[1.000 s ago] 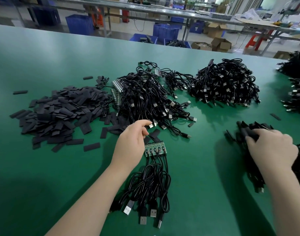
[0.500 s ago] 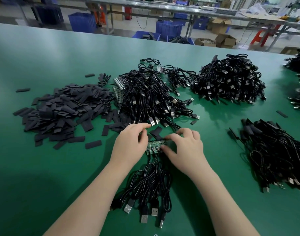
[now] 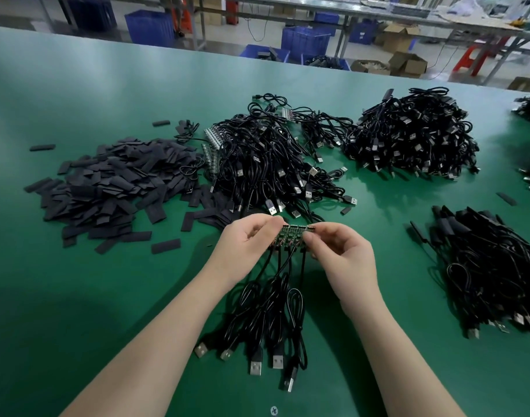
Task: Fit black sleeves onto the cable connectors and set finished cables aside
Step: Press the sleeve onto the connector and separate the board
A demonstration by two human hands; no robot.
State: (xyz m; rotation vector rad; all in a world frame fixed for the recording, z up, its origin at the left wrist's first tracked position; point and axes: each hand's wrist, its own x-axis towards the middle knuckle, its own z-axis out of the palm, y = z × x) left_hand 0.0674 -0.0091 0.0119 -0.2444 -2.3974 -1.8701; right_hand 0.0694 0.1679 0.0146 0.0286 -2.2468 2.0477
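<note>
Above the green table (image 3: 77,296), the left hand (image 3: 242,251) and right hand (image 3: 341,260) each pinch an end of a small green circuit-board strip (image 3: 290,237) — its black USB cables (image 3: 266,320) trail toward the viewer — with the black sleeves (image 3: 113,188) piled well left.

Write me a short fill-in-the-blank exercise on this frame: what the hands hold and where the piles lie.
1. Both the left hand and the right hand pinch a small ____ circuit strip.
2. From that strip hang black cables ending in ____ plugs.
3. The pile of loose black sleeves lies on the ____ side of the table.
4. The table's surface is ____.

Missing words: green; USB; left; green
</note>
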